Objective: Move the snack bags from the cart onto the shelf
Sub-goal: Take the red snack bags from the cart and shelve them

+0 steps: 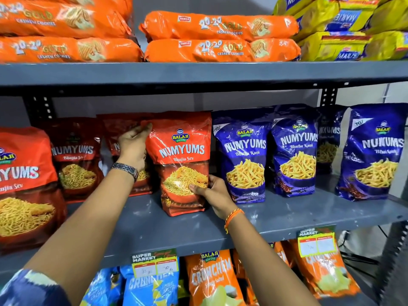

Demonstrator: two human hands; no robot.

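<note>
A red Numyums Bhujia Sev bag [183,155] stands upright on the grey middle shelf [276,213]. My left hand [133,146], with a metal watch at the wrist, grips the bag's upper left edge. Around the bag's lower right corner my right hand [212,192] is closed, an orange thread band on that wrist. More red Numyums bags [76,155] stand to the left and behind. Several blue Numyums bags [244,155] stand to the right. The cart is out of view.
Orange cookie packs [220,38] and yellow biscuit packs [344,29] fill the upper shelf. Crunchem bags [212,281] stand on the lower shelf behind price tags [154,262]. A shelf upright [395,261] runs down at the right.
</note>
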